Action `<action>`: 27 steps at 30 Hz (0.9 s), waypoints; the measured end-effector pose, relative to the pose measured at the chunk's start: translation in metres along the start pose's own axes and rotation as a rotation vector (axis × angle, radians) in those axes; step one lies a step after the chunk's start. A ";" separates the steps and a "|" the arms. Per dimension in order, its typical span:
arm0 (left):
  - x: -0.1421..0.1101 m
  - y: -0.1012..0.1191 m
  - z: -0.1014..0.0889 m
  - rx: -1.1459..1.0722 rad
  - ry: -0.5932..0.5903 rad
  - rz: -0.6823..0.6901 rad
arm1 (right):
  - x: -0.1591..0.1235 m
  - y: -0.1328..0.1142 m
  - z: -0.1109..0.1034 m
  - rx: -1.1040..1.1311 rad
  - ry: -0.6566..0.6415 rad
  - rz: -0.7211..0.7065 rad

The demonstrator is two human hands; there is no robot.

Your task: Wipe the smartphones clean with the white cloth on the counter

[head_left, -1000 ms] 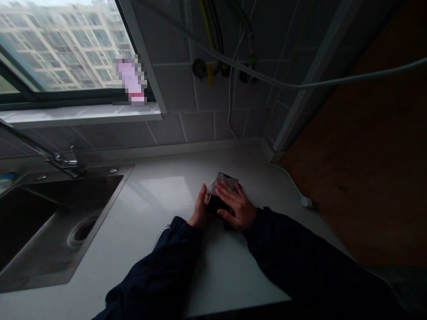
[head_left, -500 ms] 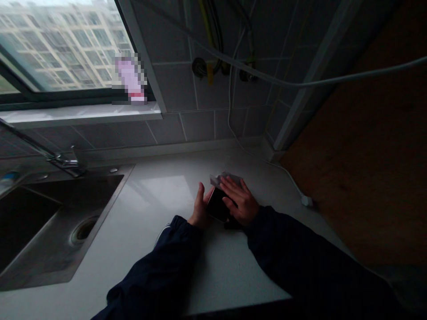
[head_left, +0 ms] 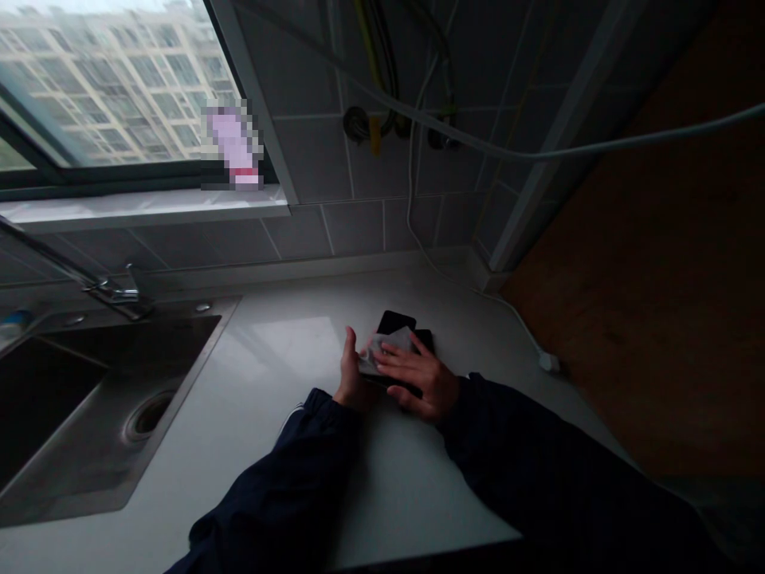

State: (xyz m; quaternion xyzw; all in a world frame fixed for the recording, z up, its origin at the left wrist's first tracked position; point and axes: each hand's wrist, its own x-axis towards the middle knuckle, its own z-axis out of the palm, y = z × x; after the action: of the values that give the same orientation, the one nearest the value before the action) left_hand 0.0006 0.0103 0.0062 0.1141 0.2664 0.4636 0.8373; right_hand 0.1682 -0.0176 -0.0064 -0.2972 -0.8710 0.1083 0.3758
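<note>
My left hand (head_left: 351,376) grips the left side of a flat black device (head_left: 395,321) that looks like a phone, its thumb pointing up. A thin, crumpled pale wipe (head_left: 391,341) lies across the middle of the device. My right hand (head_left: 423,378) presses the wipe onto that surface with its fingers stretched out. Another black part (head_left: 425,341) shows beyond the right fingers; whether it belongs to the same device I cannot tell. Both hands are low over the white countertop (head_left: 287,446). The left fingers are mostly hidden behind the device.
On the left is a steel sink (head_left: 179,414) with a faucet (head_left: 123,293). A white cable (head_left: 454,281) runs down the tiled wall and over the counter to a white plug (head_left: 548,362). A pixelated pinkish object (head_left: 234,143) stands by the window.
My right hand has slid the wipe down and left over the device, uncovering its black far end. My left hand has shifted slightly left, its thumb still raised.
</note>
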 end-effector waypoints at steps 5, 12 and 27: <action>-0.001 0.001 0.002 -0.018 -0.022 0.035 | 0.002 -0.002 -0.005 0.044 0.056 -0.017; -0.003 0.001 0.001 0.035 -0.187 -0.028 | 0.003 0.012 -0.010 -0.158 0.046 0.290; -0.002 0.000 0.004 -0.039 -0.027 0.045 | -0.003 0.000 0.003 0.007 0.024 0.014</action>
State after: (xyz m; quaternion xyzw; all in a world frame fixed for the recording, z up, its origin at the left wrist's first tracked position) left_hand 0.0021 0.0092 0.0106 0.1099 0.2433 0.4857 0.8323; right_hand 0.1681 -0.0194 -0.0105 -0.3033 -0.8639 0.1102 0.3867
